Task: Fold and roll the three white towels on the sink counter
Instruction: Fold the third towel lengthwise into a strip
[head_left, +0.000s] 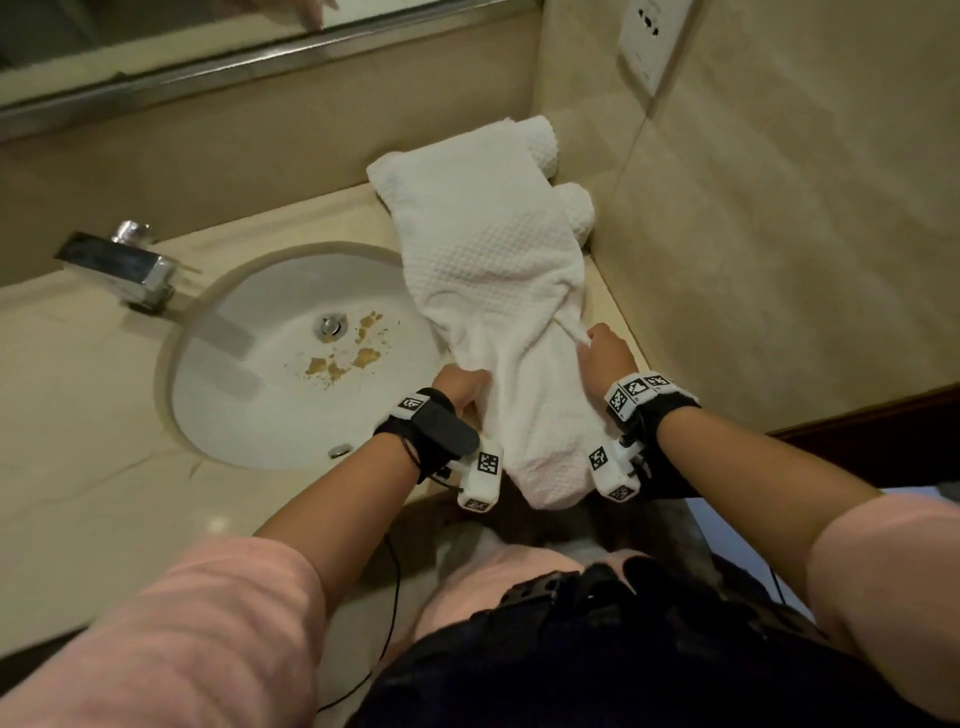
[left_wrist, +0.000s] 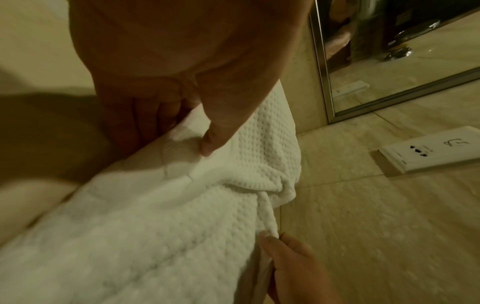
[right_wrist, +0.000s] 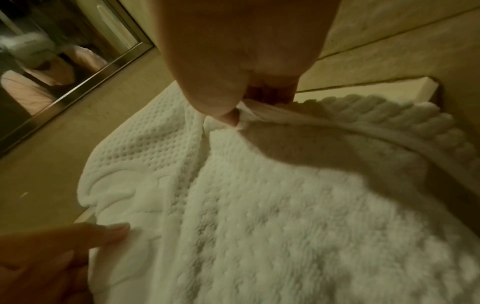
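A long white waffle towel (head_left: 493, 270) lies lengthwise on the counter, from the back right corner to the front edge, where its near end hangs over. My left hand (head_left: 466, 383) grips its left edge, thumb on top (left_wrist: 209, 144) and fingers underneath. My right hand (head_left: 597, 343) pinches the hem on the right edge (right_wrist: 233, 117). Two rolled white towels (head_left: 544, 139) (head_left: 579, 208) lie against the right wall in the back corner, partly covered by the long towel.
The round sink basin (head_left: 249, 374), with brown stains near its drain, lies just left of the towel. A chrome faucet (head_left: 117, 267) stands at the back left. The tiled right wall carries a socket plate (head_left: 652, 36). A mirror (head_left: 156, 31) runs along the back.
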